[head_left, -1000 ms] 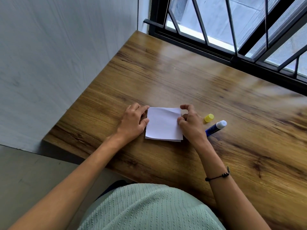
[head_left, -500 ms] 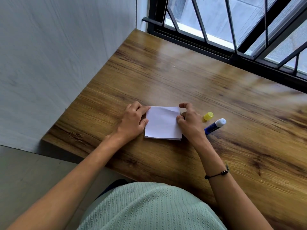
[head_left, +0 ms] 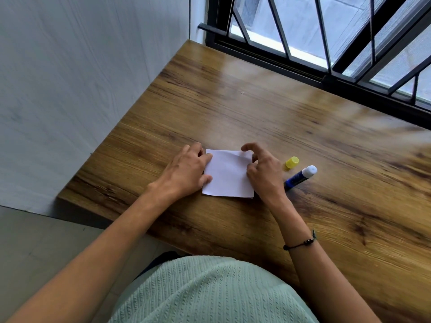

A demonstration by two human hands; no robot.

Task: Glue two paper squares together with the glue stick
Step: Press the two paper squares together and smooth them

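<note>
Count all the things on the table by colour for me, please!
White: 1 paper stack (two squares by the task, edges barely apart)
Yellow: 1 cap
Blue: 1 glue stick, lying uncapped
Total: 3

Bright daylight is coming in through the window (head_left: 326,31) and making shiny pale patches on the desk (head_left: 256,106). The far desk is looking blurry, and straight lines are bending near the edges.
</note>
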